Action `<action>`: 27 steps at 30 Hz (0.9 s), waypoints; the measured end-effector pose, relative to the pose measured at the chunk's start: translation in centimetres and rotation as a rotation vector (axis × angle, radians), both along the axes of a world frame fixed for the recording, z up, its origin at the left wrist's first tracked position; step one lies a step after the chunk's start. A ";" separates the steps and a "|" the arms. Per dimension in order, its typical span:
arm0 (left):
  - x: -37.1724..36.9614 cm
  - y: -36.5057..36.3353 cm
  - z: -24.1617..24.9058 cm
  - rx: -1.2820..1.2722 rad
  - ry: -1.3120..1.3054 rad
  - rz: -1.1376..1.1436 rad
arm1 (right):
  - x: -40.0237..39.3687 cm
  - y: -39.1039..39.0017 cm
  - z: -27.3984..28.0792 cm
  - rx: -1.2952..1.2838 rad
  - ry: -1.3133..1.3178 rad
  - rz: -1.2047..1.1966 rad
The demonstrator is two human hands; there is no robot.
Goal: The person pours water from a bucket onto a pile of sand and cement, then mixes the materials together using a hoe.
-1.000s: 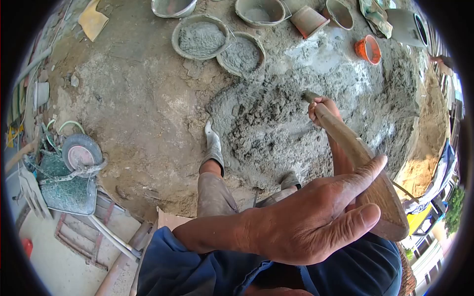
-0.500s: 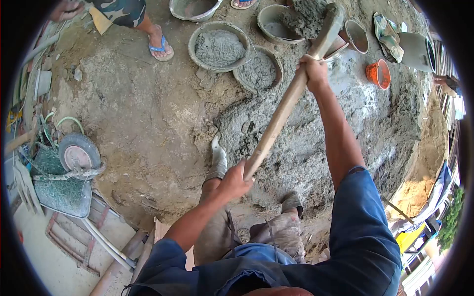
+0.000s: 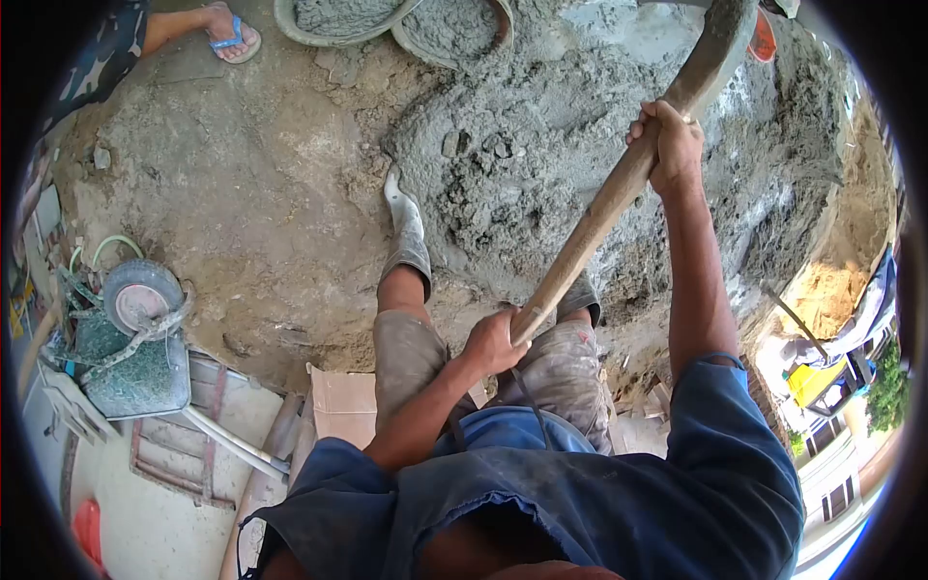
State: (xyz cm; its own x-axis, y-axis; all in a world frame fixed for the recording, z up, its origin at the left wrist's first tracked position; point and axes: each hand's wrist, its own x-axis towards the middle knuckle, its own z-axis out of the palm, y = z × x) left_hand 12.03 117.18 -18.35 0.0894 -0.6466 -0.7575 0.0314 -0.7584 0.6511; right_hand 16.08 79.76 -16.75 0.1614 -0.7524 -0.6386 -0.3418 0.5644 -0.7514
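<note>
My right hand [image 3: 672, 145] is wrapped round the upper part of a hoe's thick wooden handle [image 3: 601, 227]. Lower down, near its butt end, my left hand [image 3: 493, 343] grips the same handle. The hoe slants up to the right, its far end coated in grey mortar; the blade lies beyond the top edge. Beneath it spreads a wet, lumpy bed of mortar [image 3: 551, 164]. At its near edge is my booted left foot [image 3: 404, 217]; the other boot is partly behind the handle.
Two round basins of mortar [image 3: 286, 21] [image 3: 507, 29] stand at the top. A person's sandalled foot [image 3: 232, 37] is at upper left. A green wheelbarrow [image 3: 135, 377] sits at left, an orange bucket [image 3: 763, 39] at upper right, and sand [image 3: 826, 295] at right.
The view has tipped nearer my body, so basins and bucket sit higher or leave the frame. The hoe's mortar-loaded end has passed out of view; both hands keep their grip.
</note>
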 end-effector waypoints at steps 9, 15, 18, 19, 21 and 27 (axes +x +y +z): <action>4.8 0.0 13.4 0.391 0.206 -0.030 | -8.9 10.7 -17.6 0.610 0.104 -0.253; 7.3 -3.1 22.7 0.383 0.471 0.179 | -11.8 19.7 -17.3 1.090 -0.185 -0.301; 7.6 -7.1 23.9 0.055 0.667 0.362 | -11.9 15.4 -14.4 1.082 -0.185 -0.333; 8.8 -9.4 24.5 0.020 0.795 0.360 | -12.5 13.8 -14.7 1.195 -0.253 -0.352; 9.5 -12.5 24.7 -0.114 0.772 0.312 | -12.1 10.3 -13.5 1.313 -0.263 -0.443; 11.4 -17.7 26.7 -0.467 0.861 0.231 | -9.9 -0.7 -10.3 1.213 -0.306 -0.378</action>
